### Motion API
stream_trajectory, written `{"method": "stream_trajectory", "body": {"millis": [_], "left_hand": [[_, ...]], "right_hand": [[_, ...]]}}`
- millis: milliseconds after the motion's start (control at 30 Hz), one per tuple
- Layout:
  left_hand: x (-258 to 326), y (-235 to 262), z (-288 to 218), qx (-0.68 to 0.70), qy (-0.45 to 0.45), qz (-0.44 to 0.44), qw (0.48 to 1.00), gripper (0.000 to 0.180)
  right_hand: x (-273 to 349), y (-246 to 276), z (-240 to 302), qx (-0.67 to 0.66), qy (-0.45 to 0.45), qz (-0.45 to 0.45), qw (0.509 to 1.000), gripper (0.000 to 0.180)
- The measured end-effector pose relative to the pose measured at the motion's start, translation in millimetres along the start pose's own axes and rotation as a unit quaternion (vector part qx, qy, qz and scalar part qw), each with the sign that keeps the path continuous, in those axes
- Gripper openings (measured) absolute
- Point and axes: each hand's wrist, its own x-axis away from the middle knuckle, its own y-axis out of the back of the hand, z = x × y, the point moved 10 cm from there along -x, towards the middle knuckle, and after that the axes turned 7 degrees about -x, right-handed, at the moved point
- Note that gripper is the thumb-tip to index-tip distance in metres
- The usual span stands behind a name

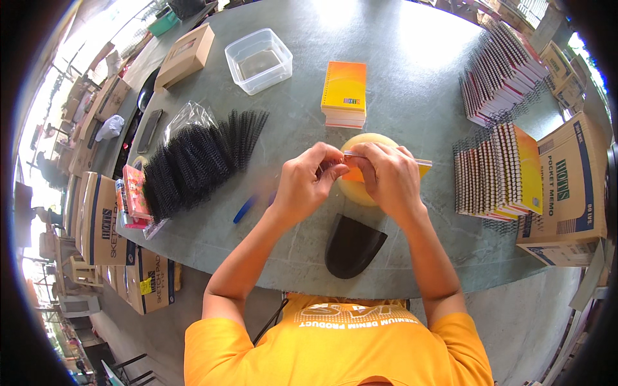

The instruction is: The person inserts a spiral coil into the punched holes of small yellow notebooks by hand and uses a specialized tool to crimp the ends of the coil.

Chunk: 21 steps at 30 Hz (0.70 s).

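A small notebook with an orange and yellow cover (423,168) is held in my right hand (394,175), with its edge showing past the fingers. My left hand (311,180) is closed in a pinch at the notebook's left end, meeting the right fingertips. What the left fingers pinch is too small to make out. Under both hands lies a round pale-yellow pad (370,139), partly hidden. A black piece with one rounded end (353,248) rests on the table nearer to me. To the left of my left hand is a blurred blue object (246,209).
Beyond my hands stands a stack of yellow-orange notebooks (344,87). Black spiral coils (193,164) are heaped at left, near a clear plastic tub (259,63). Coil-bound notebooks (492,174) stand at right beside a cardboard carton (570,186). More bound notebooks (499,77) stand farther back.
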Motion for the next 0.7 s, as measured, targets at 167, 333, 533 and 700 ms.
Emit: {"method": "stream_trajectory", "body": {"millis": [167,333,533,700], "left_hand": [[6,9,-2,-0.026,-0.069,-0.082,0.994,0.011],[7,11,-18,-0.115,-0.194,-0.116,0.967,0.017],[2,4,-3,-0.146,-0.138,-0.083,0.976,0.029],[-3,12,-4,-0.126,-0.118,-0.062,0.983,0.029]], "right_hand": [[1,1,2,0.000,0.009,-0.001,1.000,0.007],[1,1,6,-0.019,0.019,0.011,1.000,0.007],[0,7,15,-0.012,0.045,0.008,0.999,0.013],[0,2,20,0.012,0.042,-0.063,0.997,0.016]]}}
